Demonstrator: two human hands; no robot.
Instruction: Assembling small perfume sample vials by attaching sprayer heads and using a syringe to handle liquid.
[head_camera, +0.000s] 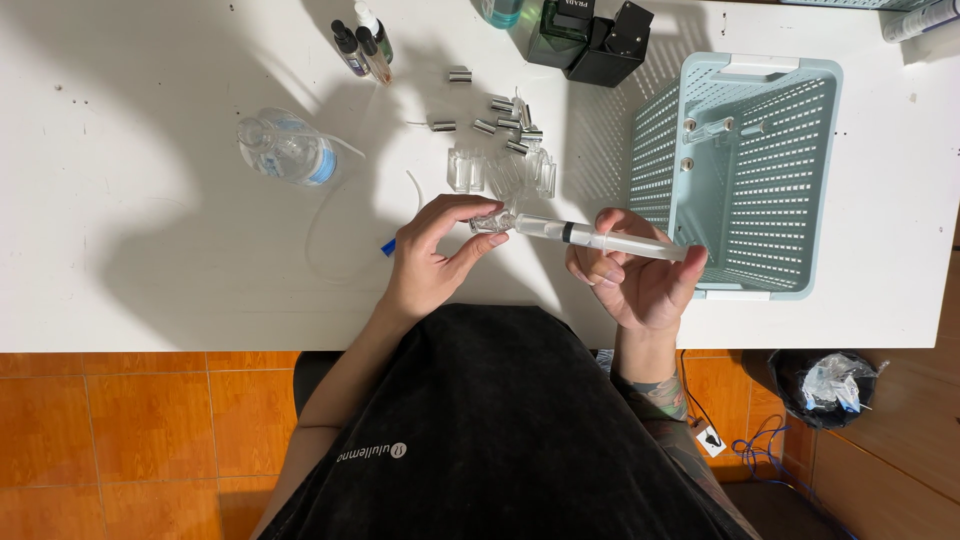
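My left hand (437, 255) pinches a small clear glass vial (493, 221) just above the white table (150, 250). My right hand (635, 275) grips a clear plastic syringe (600, 240) with a black plunger seal, lying level, its tip at the vial's mouth. Behind the hands stand several empty clear vials (500, 172), with several small silver caps (505, 118) scattered past them.
A pale blue slotted basket (740, 170) sits at the right with a few vials inside. A clear bottle (285, 148) lies at the left, with thin tubing curling from it. Small dropper bottles (362, 45) and dark boxes (590, 35) stand at the far edge. A bin (825, 385) stands on the floor.
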